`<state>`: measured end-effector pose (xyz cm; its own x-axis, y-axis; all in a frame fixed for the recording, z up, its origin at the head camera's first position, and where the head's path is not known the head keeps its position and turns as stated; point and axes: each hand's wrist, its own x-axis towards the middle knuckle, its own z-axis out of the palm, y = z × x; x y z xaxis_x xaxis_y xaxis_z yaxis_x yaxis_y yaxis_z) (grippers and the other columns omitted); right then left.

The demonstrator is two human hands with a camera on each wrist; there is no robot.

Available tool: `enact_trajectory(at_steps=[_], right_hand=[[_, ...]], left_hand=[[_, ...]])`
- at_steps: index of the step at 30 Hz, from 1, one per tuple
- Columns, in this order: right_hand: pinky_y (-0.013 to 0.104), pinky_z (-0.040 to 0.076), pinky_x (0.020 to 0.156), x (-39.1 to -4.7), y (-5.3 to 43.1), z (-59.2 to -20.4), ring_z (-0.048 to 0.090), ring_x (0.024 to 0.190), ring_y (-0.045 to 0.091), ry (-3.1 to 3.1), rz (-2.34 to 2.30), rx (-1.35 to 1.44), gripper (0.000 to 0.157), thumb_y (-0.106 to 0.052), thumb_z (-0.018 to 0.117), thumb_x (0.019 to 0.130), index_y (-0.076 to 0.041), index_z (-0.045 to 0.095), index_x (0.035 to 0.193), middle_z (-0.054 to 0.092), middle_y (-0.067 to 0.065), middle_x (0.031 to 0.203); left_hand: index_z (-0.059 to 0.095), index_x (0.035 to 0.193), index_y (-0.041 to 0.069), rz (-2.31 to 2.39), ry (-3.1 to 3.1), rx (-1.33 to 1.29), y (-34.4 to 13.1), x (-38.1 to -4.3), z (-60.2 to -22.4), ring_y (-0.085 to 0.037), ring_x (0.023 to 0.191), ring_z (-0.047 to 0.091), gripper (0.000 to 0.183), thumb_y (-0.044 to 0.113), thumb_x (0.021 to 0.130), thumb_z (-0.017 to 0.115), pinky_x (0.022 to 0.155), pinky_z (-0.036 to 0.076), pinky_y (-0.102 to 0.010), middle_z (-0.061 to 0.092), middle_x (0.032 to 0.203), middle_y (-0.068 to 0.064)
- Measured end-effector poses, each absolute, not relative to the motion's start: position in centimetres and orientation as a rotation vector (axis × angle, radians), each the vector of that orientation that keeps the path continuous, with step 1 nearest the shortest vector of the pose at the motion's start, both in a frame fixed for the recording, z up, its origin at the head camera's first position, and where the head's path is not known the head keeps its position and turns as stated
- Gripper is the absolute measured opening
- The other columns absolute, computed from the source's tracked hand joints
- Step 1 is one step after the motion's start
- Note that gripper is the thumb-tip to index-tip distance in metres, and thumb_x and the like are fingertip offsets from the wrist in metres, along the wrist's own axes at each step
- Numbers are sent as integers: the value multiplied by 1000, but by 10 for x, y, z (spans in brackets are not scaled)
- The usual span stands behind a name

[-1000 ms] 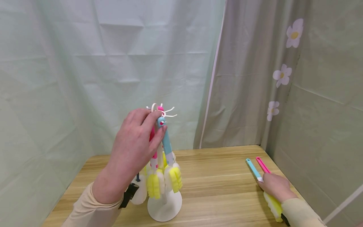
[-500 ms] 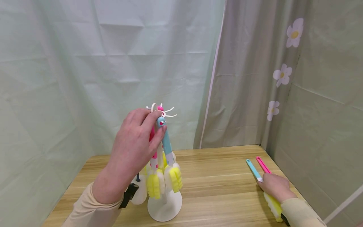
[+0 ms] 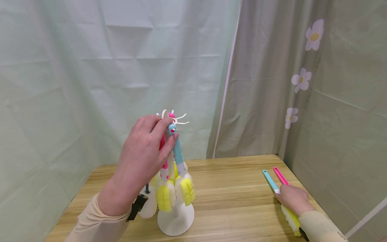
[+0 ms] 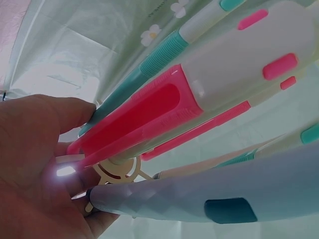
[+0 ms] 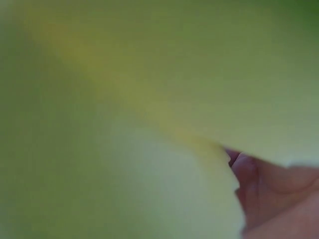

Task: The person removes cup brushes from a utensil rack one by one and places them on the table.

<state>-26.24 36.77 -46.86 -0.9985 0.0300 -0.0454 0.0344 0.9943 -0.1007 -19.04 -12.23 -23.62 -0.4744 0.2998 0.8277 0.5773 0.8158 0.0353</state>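
Nothing visibly moved: left hand [image 3: 139, 153] pinches hanging blue brush [image 3: 178, 153], right hand [image 3: 292, 199] curled round tabletop brush [image 3: 270, 181].

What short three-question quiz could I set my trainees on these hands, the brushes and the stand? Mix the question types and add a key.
1. Multiple choice: in the head view, what colour is the hanging handle at the thumb tip of the left hand? (a) yellow (b) black (c) blue

2. True or false: a blue handle and a pink handle show beyond the right hand.

3. Fill in: the stand has a round ____ base.

Key: 1 c; 2 true; 3 white.
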Motion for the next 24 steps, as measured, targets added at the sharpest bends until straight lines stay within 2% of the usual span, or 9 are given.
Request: enact_trajectory(at_steps=[6,9,12,16,24], right_hand=[[42,46,60,-262,367,-467,51,65,23,3105,-161,39,40,-37,77,102,-12,56,79,52,5,72],[41,45,59,-260,367,-467,51,65,23,3119,-172,27,42,-39,79,101,-13,54,78,52,5,71],[41,44,58,-259,368,-465,51,64,24,3128,-189,25,44,-39,81,100,-13,53,77,52,5,71],[41,44,58,-258,368,-461,51,65,24,3128,-202,35,43,-40,79,101,-13,55,77,53,5,72],[42,45,60,-256,370,-455,54,65,25,3133,-239,47,40,-41,74,104,-14,59,79,55,4,71]], left_hand=[[68,142,3,-415,-2097,-661,-124,-190,-234,-39,119,60,47,16,99,83,97,58,-53,65,123,-18],[67,139,4,-427,-2086,-687,-126,-191,-232,-38,120,60,44,16,100,83,98,59,-53,65,126,-17],[70,131,3,-425,-2073,-725,-128,-191,-230,-38,117,61,38,14,98,84,113,51,-55,66,124,-17],[71,130,2,-421,-2053,-773,-131,-191,-226,-39,116,63,39,11,95,87,130,31,-56,68,124,-17],[69,135,0,-402,-2029,-865,-141,-189,-220,-39,123,65,50,11,92,91,130,30,-57,70,124,-17]])
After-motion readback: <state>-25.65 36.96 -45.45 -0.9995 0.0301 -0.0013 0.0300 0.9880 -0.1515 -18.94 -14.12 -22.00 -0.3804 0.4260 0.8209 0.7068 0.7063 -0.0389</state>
